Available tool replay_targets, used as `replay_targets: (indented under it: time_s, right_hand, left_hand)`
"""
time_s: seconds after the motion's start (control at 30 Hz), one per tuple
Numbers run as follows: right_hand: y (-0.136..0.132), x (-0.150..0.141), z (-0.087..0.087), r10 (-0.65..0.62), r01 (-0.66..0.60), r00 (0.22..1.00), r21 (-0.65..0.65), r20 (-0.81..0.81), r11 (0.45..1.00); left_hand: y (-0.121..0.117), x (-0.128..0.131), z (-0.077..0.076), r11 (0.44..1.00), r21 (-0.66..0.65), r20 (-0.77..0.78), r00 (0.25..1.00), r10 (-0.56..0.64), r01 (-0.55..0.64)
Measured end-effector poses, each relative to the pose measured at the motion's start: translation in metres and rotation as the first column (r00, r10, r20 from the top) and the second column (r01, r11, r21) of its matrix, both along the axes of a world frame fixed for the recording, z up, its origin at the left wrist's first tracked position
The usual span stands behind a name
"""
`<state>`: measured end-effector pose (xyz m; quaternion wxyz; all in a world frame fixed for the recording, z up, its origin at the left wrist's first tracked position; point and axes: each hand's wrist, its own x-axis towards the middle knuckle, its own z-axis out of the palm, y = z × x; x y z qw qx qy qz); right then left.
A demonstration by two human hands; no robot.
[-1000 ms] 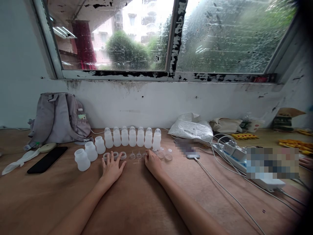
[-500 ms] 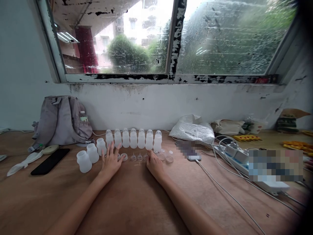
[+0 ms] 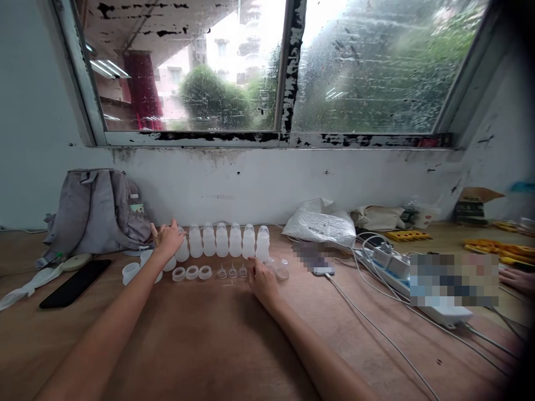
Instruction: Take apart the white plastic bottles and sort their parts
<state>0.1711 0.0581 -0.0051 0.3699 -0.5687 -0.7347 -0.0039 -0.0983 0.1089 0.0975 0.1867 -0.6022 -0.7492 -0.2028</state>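
Note:
My left hand [image 3: 168, 240] is at the left end of a row of capped baby bottles [image 3: 208, 241], fingers apart, beside the leftmost capped bottle [image 3: 182, 253]. Whether it touches that bottle I cannot tell. Beneath my left forearm, uncapped frosted bottles [image 3: 130, 272] are partly covered. Three white collar rings [image 3: 191, 272] lie in front of the row, with three clear teats [image 3: 232, 272] to their right. My right hand [image 3: 262, 283] rests on the table with curled fingers by the rightmost teat; whatever it may hold is hidden. Clear caps [image 3: 282, 273] lie just past it.
A grey backpack [image 3: 94, 214] and a black phone [image 3: 76, 284] are on the left. Rightward are a silvery bag [image 3: 320, 223], a charging phone [image 3: 324, 271], cables and a power strip [image 3: 447, 314]. Another person's hand [image 3: 516, 278] shows at the far right.
My left hand has moved left and farther back, from over the collar rings to the leftmost capped bottle. My right hand stays nearly in place. Another person's hand has appeared at right.

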Motion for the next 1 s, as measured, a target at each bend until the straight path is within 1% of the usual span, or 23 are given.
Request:
replay_targets:
  time_s: [0.07,0.1,0.13,0.17,0.2,0.27,0.3,0.37,0.43,0.5,0.57,0.73,0.87,0.93,0.97,1.0]
  right_hand:
    - [-0.001,0.002,0.004,0.002,-0.002,1.000,0.004,-0.016,1.000]
    - [-0.001,0.002,0.005,0.001,-0.001,1.000,0.004,-0.025,1.000]
    - [-0.001,0.002,0.006,0.001,0.000,0.999,0.004,-0.033,1.000]
    - [-0.002,0.002,0.007,0.003,-0.003,0.999,0.004,-0.039,1.000]
    - [-0.002,0.002,0.008,0.007,-0.006,0.999,0.005,-0.045,1.000]
    - [-0.003,0.001,0.008,0.014,-0.015,0.998,-0.006,-0.055,1.000]
    - [-0.003,0.001,0.008,0.017,-0.018,0.998,-0.015,-0.059,1.000]
    - [-0.004,0.001,0.008,0.023,-0.025,0.998,-0.028,-0.067,0.999]
    - [-0.005,0.002,0.007,0.033,-0.034,0.997,-0.021,-0.068,0.999]
    - [-0.005,0.002,0.007,0.044,-0.043,0.997,0.005,-0.067,0.999]
    - [-0.006,0.003,0.007,0.058,-0.056,0.996,0.033,-0.066,0.998]
    - [-0.007,-0.001,0.007,0.106,-0.101,0.990,0.053,-0.098,0.993]
    - [-0.012,-0.006,0.010,0.153,-0.150,0.970,0.027,-0.189,0.988]
    - [-0.015,-0.008,0.012,0.182,-0.182,0.946,0.025,-0.270,0.983]
    - [-0.016,-0.009,0.014,0.203,-0.206,0.925,0.025,-0.321,0.978]
    - [-0.017,-0.009,0.016,0.230,-0.241,0.895,0.020,-0.383,0.970]
  left_hand:
    - [-0.012,0.004,0.010,0.993,0.114,0.044,0.999,0.008,-0.013]
    - [-0.020,0.007,0.016,0.978,0.209,0.075,0.997,-0.006,-0.010]
    - [-0.029,0.011,0.021,0.947,0.322,0.108,0.993,-0.038,0.001]
    - [-0.039,0.016,0.024,0.906,0.422,0.134,0.986,-0.101,0.035]
    - [-0.048,0.023,0.025,0.866,0.493,0.155,0.971,-0.182,0.084]
    - [-0.067,0.039,0.021,0.795,0.581,0.195,0.917,-0.348,0.178]
    - [-0.075,0.047,0.016,0.773,0.595,0.220,0.881,-0.420,0.220]
    - [-0.088,0.065,0.000,0.757,0.596,0.286,0.812,-0.510,0.266]
    - [-0.097,0.080,-0.019,0.769,0.560,0.368,0.738,-0.565,0.309]
    - [-0.102,0.090,-0.035,0.785,0.512,0.445,0.675,-0.589,0.348]
    - [-0.104,0.096,-0.048,0.791,0.479,0.505,0.618,-0.603,0.381]
    - [-0.098,0.096,-0.071,0.792,0.455,0.615,0.500,-0.610,0.406]
    - [-0.088,0.092,-0.091,0.772,0.390,0.704,0.378,-0.602,0.503]
    - [-0.086,0.092,-0.097,0.776,0.334,0.739,0.363,-0.568,0.535]
    - [-0.087,0.093,-0.097,0.778,0.315,0.753,0.357,-0.553,0.543]
    - [-0.088,0.094,-0.097,0.774,0.304,0.770,0.335,-0.542,0.555]
